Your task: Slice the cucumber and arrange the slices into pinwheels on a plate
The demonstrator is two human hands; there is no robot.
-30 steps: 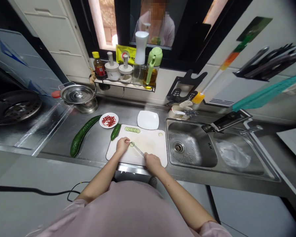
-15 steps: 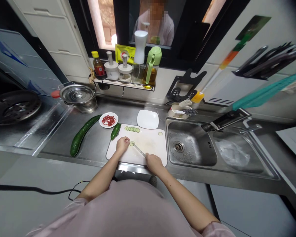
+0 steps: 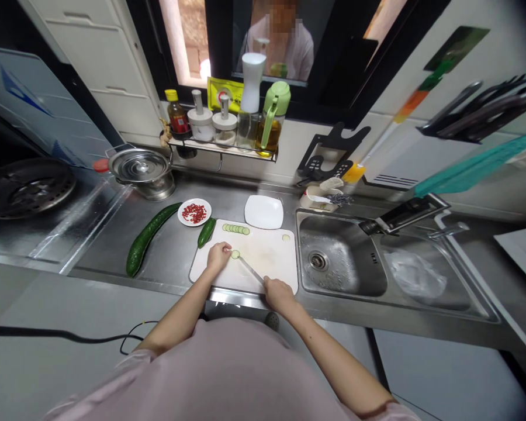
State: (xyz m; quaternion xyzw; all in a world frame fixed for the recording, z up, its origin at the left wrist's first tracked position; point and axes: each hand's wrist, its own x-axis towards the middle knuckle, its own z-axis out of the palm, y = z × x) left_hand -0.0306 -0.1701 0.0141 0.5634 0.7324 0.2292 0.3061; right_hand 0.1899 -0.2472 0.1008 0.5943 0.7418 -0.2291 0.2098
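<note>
My left hand is closed in a pinch over the white cutting board, its fingertips at the left edge of a round cucumber slice. In my right hand is a knife, its blade pointing up and left with the tip at the slice's right side. A row of overlapping cucumber slices lies along the board's back edge, and a single slice sits in the far right corner. A short cucumber piece rests at the board's back left corner.
A long cucumber and a plate of chopped red pieces lie to the left. Behind the board is a white square plate. The sink borders it on the right. A lidded steel pot stands at back left, near a condiment shelf.
My right hand has drawn the knife slightly back to the right, so more of its blade shows. My left hand stays by the slice. The view has shifted slightly.
</note>
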